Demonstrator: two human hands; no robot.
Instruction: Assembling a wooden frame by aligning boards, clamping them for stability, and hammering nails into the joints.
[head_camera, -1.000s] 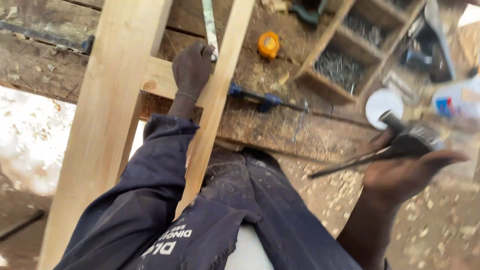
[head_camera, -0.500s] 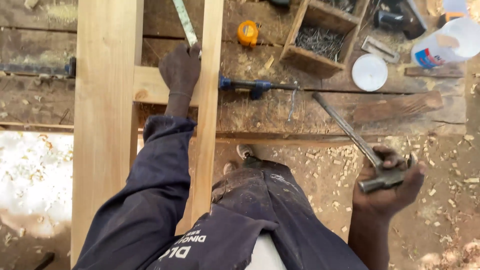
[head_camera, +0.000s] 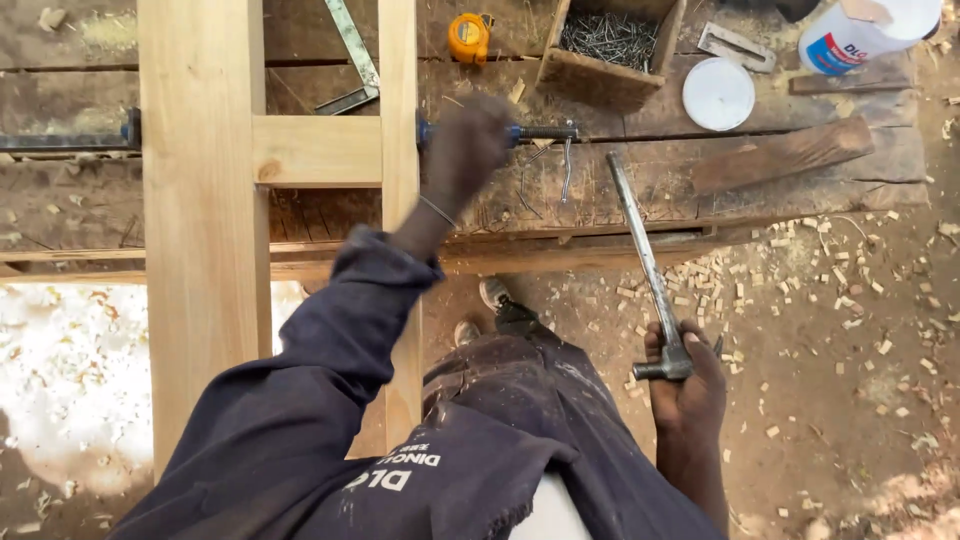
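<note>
While the left hand is blurring over the blue bar clamp at the middle of the counter, its grip too smeared to tell open from closed, the right hand is hanging off the counter's near edge, wrapped around the head of a claw hammer whose metal handle is pointing up toward the boards. The pale timber frame is lying across the counter's left end, its short crosspiece already seated between two long rails, apparently assembled but still under the clamp. A box of nails, a yellow tape measure and a white lid are sitting along the far edge. Wood chips are littering the dirt ground of this open-air workshop.
</note>
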